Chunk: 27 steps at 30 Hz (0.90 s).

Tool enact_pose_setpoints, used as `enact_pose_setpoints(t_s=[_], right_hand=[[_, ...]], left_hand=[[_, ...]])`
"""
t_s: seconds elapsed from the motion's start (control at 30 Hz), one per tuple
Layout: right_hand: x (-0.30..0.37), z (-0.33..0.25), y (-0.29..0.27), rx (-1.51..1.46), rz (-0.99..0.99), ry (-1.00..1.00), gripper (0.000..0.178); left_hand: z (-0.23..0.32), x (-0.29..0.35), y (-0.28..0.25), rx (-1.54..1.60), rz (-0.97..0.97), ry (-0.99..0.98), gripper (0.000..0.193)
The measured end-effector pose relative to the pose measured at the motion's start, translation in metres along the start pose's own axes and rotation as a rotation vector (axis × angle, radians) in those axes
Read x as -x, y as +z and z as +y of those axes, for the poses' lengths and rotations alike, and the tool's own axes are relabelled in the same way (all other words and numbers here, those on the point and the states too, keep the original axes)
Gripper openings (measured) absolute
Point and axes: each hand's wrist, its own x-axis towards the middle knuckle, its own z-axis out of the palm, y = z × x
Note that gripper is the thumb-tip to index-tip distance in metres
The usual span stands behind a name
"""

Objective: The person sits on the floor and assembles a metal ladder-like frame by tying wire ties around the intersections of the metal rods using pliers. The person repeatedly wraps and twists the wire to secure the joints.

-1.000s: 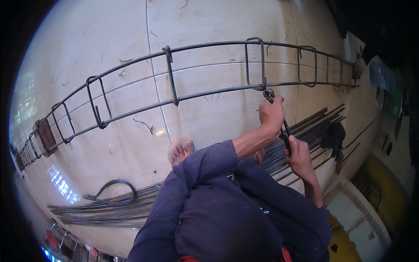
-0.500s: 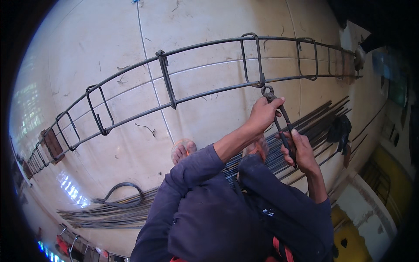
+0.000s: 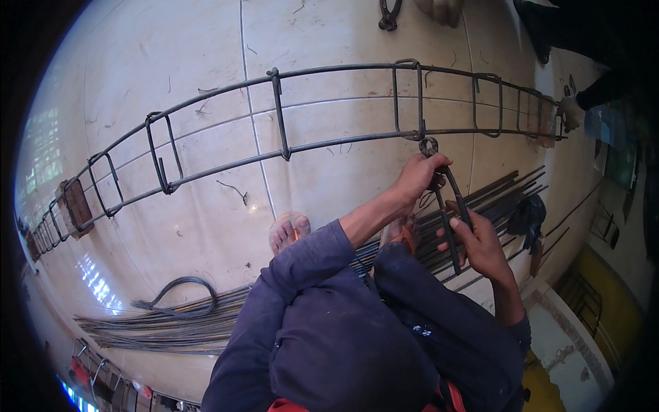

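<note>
Long-handled pincers [image 3: 454, 187] are in my hands, their jaws at the near bar of a long steel rebar cage [image 3: 280, 113], beside a stirrup [image 3: 420, 103]. My left hand [image 3: 417, 176] is closed around the pincers just below the jaws. Farther down, my right hand [image 3: 482, 242] holds the spread handles, its thumb along one and its fingertips by the other. Whether a tie wire sits in the jaws is too small to tell.
Blocks [image 3: 77, 206] prop the cage's ends. Steel rods [image 3: 185, 328] and a wire coil [image 3: 180, 280] lie near my feet, with a dark bag [image 3: 527, 218] at right. Another person's hand [image 3: 441, 9] is beside other pincers [image 3: 389, 15]; a hand [image 3: 570, 113] is at the cage's right end.
The pincers' handles have spread wider, my right hand shifting outward and slightly down. A hand and another pair of pincers have come into view at the top.
</note>
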Motion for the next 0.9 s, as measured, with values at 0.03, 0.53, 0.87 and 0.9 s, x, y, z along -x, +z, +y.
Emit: enact_pose_setpoints(t_s=[0.03, 0.53, 0.87, 0.9], right_hand=[[0.001, 0.001, 0.001, -0.002, 0.015, -0.014, 0.04], [-0.008, -0.002, 0.023, -0.338, 0.005, 0.15, 0.025], [-0.044, 0.063, 0.046, -0.315, 0.018, -0.056, 0.024], [-0.04, 0.061, 0.044, -0.415, -0.025, 0.0, 0.024]], left_hand=[[-0.003, -0.002, -0.001, 0.029, -0.022, -0.003, 0.023], [-0.011, -0.003, 0.0, 0.067, 0.005, 0.068, 0.024], [-0.014, -0.012, -0.031, -0.011, -0.189, 0.019, 0.04], [-0.015, -0.012, -0.034, 0.052, -0.215, -0.011, 0.041]])
